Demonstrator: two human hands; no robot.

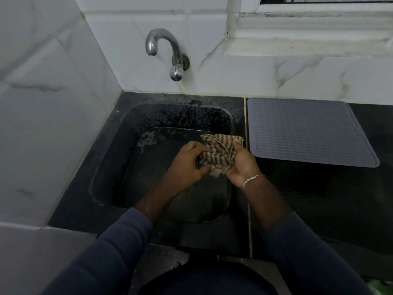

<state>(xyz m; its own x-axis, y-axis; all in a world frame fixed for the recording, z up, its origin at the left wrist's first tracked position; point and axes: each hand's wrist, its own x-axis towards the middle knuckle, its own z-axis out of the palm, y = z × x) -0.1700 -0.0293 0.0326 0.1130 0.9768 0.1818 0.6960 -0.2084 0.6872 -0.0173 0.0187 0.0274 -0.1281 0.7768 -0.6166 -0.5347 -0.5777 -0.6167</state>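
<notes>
I have a striped cloth (219, 153) bunched between both of my hands, just right of the frame's centre, held over the right half of the black sink (110, 167). My left hand (187, 165) comes in from the lower left and its fingers are curled into the cloth's left side, thumb and fingertips pinching the folds. My right hand (242, 165) closes round the cloth's right side from below, thumb pointing up along its edge; a thin thread bracelet (253, 179) sits on that wrist. The cloth is crumpled, brown and pale stripes running in several directions, and its upper corner sticks out above my hands toward the sink's right rim. Whether it touches that rim I cannot tell. The sink's far wall is speckled with droplets and a patch of wet shows on its floor in the middle of the frame. A chrome tap (163, 52) curves out of the white tiled wall in the upper middle, with no water running from it. To the right of the sink, on the dark tabletop (319, 199), lies a grey ribbed mat (308, 133), well apart from my hands.
</notes>
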